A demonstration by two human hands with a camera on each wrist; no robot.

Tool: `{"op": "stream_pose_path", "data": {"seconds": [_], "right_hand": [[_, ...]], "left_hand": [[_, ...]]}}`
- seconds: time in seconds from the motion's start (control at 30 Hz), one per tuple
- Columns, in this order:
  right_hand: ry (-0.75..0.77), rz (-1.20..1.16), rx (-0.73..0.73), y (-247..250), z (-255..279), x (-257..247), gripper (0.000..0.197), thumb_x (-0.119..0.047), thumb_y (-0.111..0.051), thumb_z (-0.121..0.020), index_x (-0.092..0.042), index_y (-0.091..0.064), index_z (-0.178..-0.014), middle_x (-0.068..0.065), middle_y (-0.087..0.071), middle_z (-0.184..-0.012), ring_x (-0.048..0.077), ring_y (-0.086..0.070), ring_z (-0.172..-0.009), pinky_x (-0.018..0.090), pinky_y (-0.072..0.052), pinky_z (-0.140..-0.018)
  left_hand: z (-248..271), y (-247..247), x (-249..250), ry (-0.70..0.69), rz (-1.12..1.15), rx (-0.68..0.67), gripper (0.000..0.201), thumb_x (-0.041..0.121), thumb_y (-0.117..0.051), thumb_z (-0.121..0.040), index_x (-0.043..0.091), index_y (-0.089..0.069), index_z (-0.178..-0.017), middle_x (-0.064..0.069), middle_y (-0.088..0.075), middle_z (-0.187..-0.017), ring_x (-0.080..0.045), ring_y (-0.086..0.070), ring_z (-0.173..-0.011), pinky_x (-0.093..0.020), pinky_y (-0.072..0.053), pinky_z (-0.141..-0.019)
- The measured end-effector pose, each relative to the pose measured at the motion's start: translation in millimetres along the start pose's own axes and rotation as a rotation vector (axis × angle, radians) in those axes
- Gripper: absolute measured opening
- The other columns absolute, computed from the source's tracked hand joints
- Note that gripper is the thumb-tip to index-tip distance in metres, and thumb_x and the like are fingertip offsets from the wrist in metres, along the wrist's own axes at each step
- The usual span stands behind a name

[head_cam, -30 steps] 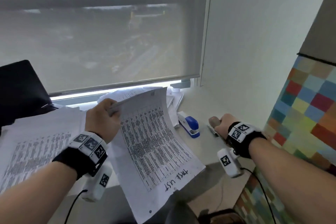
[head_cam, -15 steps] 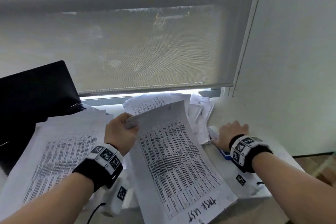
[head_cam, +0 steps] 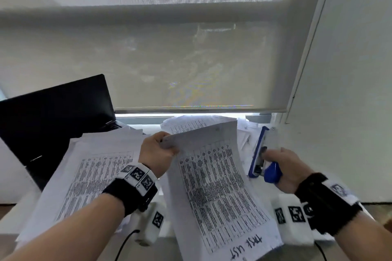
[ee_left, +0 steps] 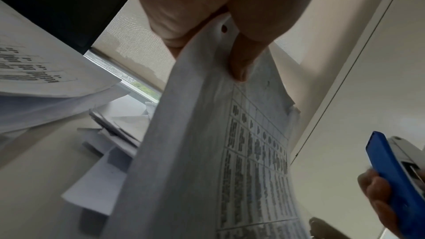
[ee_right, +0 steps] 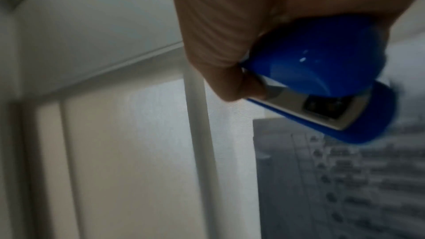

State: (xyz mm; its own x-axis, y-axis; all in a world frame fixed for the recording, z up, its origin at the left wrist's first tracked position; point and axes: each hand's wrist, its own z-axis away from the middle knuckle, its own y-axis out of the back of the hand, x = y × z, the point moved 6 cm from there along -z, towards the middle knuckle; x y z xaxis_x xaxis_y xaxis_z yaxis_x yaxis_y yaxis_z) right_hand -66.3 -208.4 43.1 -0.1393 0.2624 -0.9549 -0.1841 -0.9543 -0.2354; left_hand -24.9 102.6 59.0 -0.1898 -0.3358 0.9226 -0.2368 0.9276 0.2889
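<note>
Our left hand (head_cam: pixel 156 154) pinches the top corner of the paper sheets (head_cam: pixel 212 186), up over the surface's middle. Our right hand (head_cam: pixel 284 167) wraps its fingers round the blue stapler (head_cam: pixel 256 154) near the right edge. We should push the corner deep inside, then squeeze. Behind, loose papers (head_cam: pixel 182 124) crowd in; a laptop (head_cam: pixel 53 116) sits left.

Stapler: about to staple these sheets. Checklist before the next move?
1. Left hand pinches the sheets at their top left corner: ok.
2. Right hand grips the stapler: ok.
3. Sheets' corner inside the stapler's mouth: not ok. The stapler is off to their right, apart from them.
4. Sheets' top right corner free of fingers: ok.
5. Staples loaded: cannot tell.
6. Sheet edges squared up: cannot tell.
</note>
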Motion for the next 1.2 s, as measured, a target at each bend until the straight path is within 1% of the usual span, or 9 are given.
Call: {"op": "stream_pose_path", "data": {"seconds": [0.2, 0.33, 0.4, 0.53, 0.63, 0.8, 0.9, 1.07, 1.2], "right_hand": [[0.115, 0.73, -0.231, -35.3, 35.6, -11.1, 0.028, -0.013, -0.063, -0.062, -0.009, -0.054, -0.088, 0.009, -0.048, -0.071, 0.008, -0.042, -0.043, 0.017, -0.034, -0.038], [0.298, 0.925, -0.162, -45.5, 37.9, -16.1, 0.049, -0.021, -0.064, -0.061, -0.034, -0.051, -0.105, -0.004, -0.035, -0.115, 0.021, -0.05, -0.098, 0.03, -0.052, -0.071], [0.366, 0.849, -0.154, -52.2, 40.0, -27.0, 0.05, -0.015, -0.064, -0.067, -0.043, -0.049, -0.106, -0.002, -0.04, -0.112, 0.018, -0.052, -0.09, 0.032, -0.053, -0.068], [0.299, 0.608, -0.22, -66.1, 49.0, -44.0, 0.023, 0.004, -0.061, -0.075, -0.017, -0.053, -0.082, 0.007, -0.049, -0.064, 0.014, -0.043, -0.043, 0.024, -0.034, -0.041], [0.338, 0.52, -0.2, -72.1, 54.0, -59.2, 0.017, 0.005, -0.059, -0.078, -0.009, -0.051, -0.074, 0.006, -0.047, -0.059, 0.02, -0.044, -0.05, 0.028, -0.037, -0.046], [0.458, 0.36, -0.134, -62.9, 75.7, -96.2, 0.016, 0.014, -0.052, -0.08, 0.001, -0.061, -0.082, 0.005, -0.066, -0.068, 0.022, -0.061, -0.067, 0.031, -0.05, -0.059], [0.552, 0.388, -0.161, -66.7, 94.4, -110.7, 0.021, 0.014, -0.049, -0.081, -0.005, -0.052, -0.073, -0.006, -0.055, -0.052, 0.011, -0.051, -0.048, 0.019, -0.04, -0.043], [0.551, 0.378, -0.157, -65.8, 98.4, -102.8, 0.017, 0.007, -0.056, -0.079, -0.005, -0.049, -0.089, 0.002, -0.052, -0.063, 0.013, -0.048, -0.05, 0.028, -0.042, -0.044], [0.458, 0.366, -0.099, -59.0, 90.2, -80.2, 0.018, 0.003, -0.058, -0.079, -0.002, -0.049, -0.094, 0.013, -0.056, -0.071, 0.027, -0.053, -0.061, 0.042, -0.047, -0.056]], "left_hand": [[17.6, 7.3, 33.1, -0.056, 0.167, -0.13, 0.023, -0.002, -0.085, -0.061, 0.009, -0.066, -0.07, -0.001, -0.061, -0.063, -0.008, -0.051, -0.057, -0.023, -0.045, -0.056], [20.3, 20.3, 47.9, -0.07, 0.208, -0.137, 0.028, -0.017, -0.074, -0.073, 0.009, -0.065, -0.068, 0.004, -0.061, -0.061, -0.005, -0.052, -0.056, -0.023, -0.047, -0.06], [20.3, 29.6, 53.5, -0.072, 0.241, -0.14, 0.034, -0.015, -0.077, -0.07, 0.017, -0.069, -0.062, 0.007, -0.063, -0.061, -0.004, -0.054, -0.057, -0.021, -0.049, -0.06], [19.3, 44.0, 67.2, -0.034, 0.397, -0.008, 0.022, -0.006, -0.081, -0.067, 0.013, -0.071, -0.073, 0.0, -0.072, -0.07, -0.014, -0.064, -0.065, -0.025, -0.057, -0.066], [16.3, 57.1, 82.9, -0.033, 0.522, 0.117, 0.018, 0.006, -0.081, -0.074, 0.009, -0.069, -0.087, -0.008, -0.074, -0.08, -0.022, -0.069, -0.072, -0.033, -0.059, -0.071], [29.8, 51.0, 98.7, -0.079, 0.469, -0.044, 0.019, 0.01, -0.073, -0.074, 0.006, -0.066, -0.091, -0.004, -0.075, -0.079, -0.019, -0.07, -0.07, -0.036, -0.061, -0.065], [32.9, 37.1, 101.8, -0.08, 0.498, 0.011, 0.013, -0.001, -0.06, -0.09, 0.011, -0.065, -0.089, 0.003, -0.073, -0.073, -0.011, -0.066, -0.065, -0.03, -0.058, -0.065], [42.6, 8.4, 102.1, -0.167, 0.393, 0.126, 0.016, 0.007, -0.058, -0.095, 0.021, -0.053, -0.09, 0.001, -0.067, -0.084, -0.019, -0.063, -0.076, -0.04, -0.055, -0.075], [57.3, -19.5, 86.0, -0.179, 0.112, 0.016, 0.023, 0.006, -0.056, -0.095, 0.026, -0.046, -0.087, 0.009, -0.062, -0.082, -0.013, -0.059, -0.076, -0.017, -0.048, -0.07]]}}
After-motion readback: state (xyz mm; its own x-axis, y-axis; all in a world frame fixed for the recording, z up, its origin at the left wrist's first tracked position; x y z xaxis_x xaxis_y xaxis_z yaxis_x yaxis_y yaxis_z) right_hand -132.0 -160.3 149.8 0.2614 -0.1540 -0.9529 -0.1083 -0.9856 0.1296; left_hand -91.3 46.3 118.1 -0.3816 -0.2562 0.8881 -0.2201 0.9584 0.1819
